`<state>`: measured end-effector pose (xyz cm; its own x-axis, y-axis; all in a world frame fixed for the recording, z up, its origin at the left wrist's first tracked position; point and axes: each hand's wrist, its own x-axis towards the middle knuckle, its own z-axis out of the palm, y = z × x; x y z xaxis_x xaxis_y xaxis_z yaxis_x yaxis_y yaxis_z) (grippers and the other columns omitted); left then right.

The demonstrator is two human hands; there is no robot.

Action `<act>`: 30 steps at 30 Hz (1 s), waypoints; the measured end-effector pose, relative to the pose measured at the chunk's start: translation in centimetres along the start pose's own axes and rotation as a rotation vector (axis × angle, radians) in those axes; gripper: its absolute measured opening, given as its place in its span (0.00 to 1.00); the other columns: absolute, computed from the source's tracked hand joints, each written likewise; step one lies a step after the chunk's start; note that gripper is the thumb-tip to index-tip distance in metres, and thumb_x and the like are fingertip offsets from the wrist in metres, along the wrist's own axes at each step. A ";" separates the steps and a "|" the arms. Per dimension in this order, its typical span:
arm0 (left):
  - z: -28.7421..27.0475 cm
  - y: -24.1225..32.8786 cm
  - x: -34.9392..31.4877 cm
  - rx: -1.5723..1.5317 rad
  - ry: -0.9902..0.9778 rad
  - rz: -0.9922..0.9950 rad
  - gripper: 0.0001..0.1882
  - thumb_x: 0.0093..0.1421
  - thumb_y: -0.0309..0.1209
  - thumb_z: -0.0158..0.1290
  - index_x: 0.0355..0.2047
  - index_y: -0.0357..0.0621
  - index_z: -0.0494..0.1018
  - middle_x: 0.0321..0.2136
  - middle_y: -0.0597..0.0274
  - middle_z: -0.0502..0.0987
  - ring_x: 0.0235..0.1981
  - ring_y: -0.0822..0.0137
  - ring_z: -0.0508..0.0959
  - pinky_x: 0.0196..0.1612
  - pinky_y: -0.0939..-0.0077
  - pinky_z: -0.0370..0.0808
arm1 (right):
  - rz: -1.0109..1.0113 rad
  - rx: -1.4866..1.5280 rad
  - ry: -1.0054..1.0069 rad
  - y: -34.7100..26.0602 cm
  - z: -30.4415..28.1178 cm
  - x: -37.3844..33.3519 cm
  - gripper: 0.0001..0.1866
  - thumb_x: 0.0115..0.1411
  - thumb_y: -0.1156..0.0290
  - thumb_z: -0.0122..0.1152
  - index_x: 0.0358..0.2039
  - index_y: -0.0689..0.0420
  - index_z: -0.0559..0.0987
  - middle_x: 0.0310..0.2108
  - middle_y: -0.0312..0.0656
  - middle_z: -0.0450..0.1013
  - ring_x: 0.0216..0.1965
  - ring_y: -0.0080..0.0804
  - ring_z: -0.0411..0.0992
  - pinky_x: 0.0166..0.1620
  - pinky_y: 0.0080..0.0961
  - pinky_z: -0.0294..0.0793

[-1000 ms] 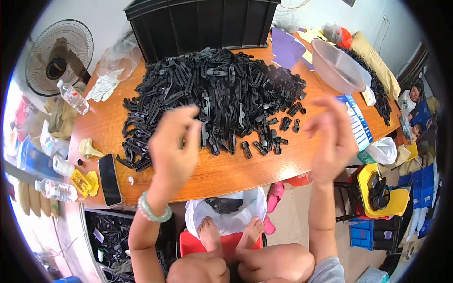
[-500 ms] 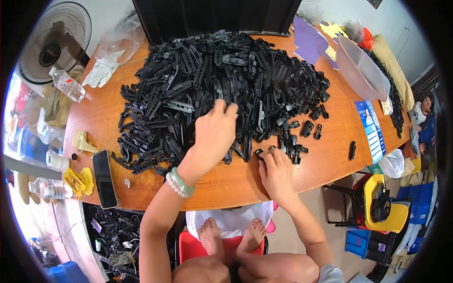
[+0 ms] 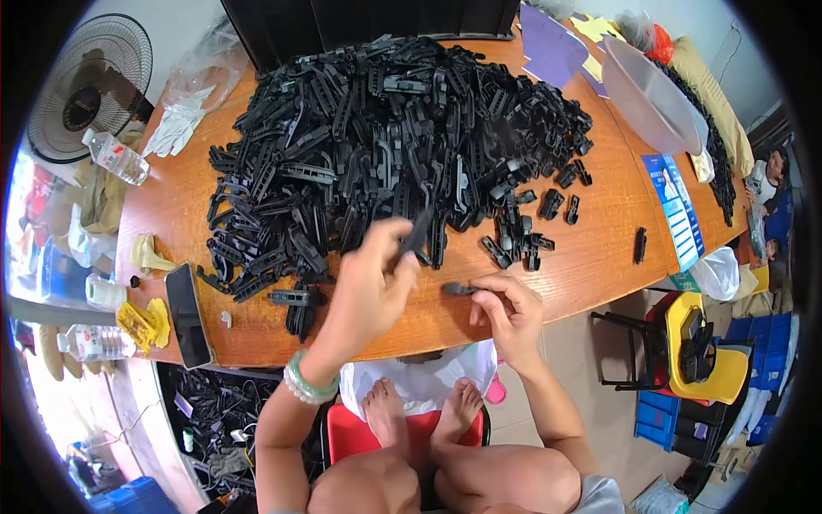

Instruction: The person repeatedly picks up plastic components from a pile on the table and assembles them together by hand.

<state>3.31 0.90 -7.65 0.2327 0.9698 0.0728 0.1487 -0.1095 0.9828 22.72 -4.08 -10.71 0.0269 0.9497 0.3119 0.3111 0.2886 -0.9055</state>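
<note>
In my left hand, with a beaded bracelet on its wrist, a long black plastic part is pinched between thumb and fingers, tilted upward. My right hand grips a small black plastic piece at its fingertips, just above the near part of the table. The two parts are apart. Beyond both hands spreads a big heap of long black plastic parts. Smaller black clips lie loose at the heap's right side. Close to my left wrist, a few long parts lie near the table's front.
A phone and yellow scraps lie at the left of the wooden table. Plastic bottles and a fan stand left. A black bin backs the heap. A translucent basin and blue card are right.
My left hand has drawn back from the heap toward me, lifting out a long black part. My right hand has raised a small black piece off the table near the clips.
</note>
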 end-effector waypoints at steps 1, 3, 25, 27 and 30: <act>0.2 -0.1 -1.2 -0.119 -0.077 -0.062 0.17 0.62 0.20 0.44 0.51 0.31 0.63 0.27 0.60 0.74 0.24 0.74 0.77 0.27 0.83 0.74 | 0.121 0.272 -0.099 -0.6 -0.2 -0.1 0.09 0.54 0.85 0.57 0.37 0.66 0.77 0.29 0.44 0.72 0.24 0.25 0.72 0.23 0.17 0.68; 0.6 -0.2 -1.9 -0.217 -0.230 -0.140 0.17 0.63 0.21 0.44 0.52 0.31 0.66 0.30 0.57 0.76 0.24 0.71 0.78 0.27 0.81 0.76 | 0.095 0.281 -0.084 -1.4 0.5 0.3 0.06 0.56 0.86 0.56 0.34 0.67 0.78 0.27 0.41 0.72 0.20 0.21 0.71 0.22 0.15 0.68; 2.5 0.8 -4.4 0.027 -0.067 0.212 0.16 0.59 0.25 0.53 0.47 0.34 0.70 0.28 0.53 0.78 0.25 0.71 0.78 0.27 0.76 0.74 | -0.118 0.081 0.151 -1.8 1.7 -1.7 0.11 0.49 0.87 0.61 0.35 0.65 0.80 0.37 0.46 0.75 0.35 0.29 0.75 0.37 0.18 0.75; 2.8 0.2 -4.5 0.038 -0.061 0.167 0.17 0.56 0.25 0.56 0.46 0.36 0.70 0.32 0.51 0.78 0.27 0.66 0.79 0.29 0.72 0.75 | -0.040 0.111 0.175 -2.4 1.9 -1.7 0.12 0.48 0.88 0.62 0.35 0.65 0.80 0.38 0.46 0.75 0.36 0.28 0.74 0.38 0.17 0.74; 2.8 -0.6 -4.2 0.102 -0.020 0.210 0.17 0.55 0.25 0.56 0.46 0.37 0.70 0.32 0.50 0.78 0.27 0.61 0.79 0.30 0.72 0.75 | 0.050 0.264 0.126 -1.8 1.7 -1.6 0.15 0.47 0.87 0.63 0.38 0.64 0.79 0.37 0.44 0.73 0.36 0.27 0.73 0.39 0.17 0.73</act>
<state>4.97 -3.70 -9.05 0.2875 0.9190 0.2697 0.1911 -0.3309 0.9241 20.48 -5.91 -10.03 0.1589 0.9459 0.2830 0.0491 0.2787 -0.9591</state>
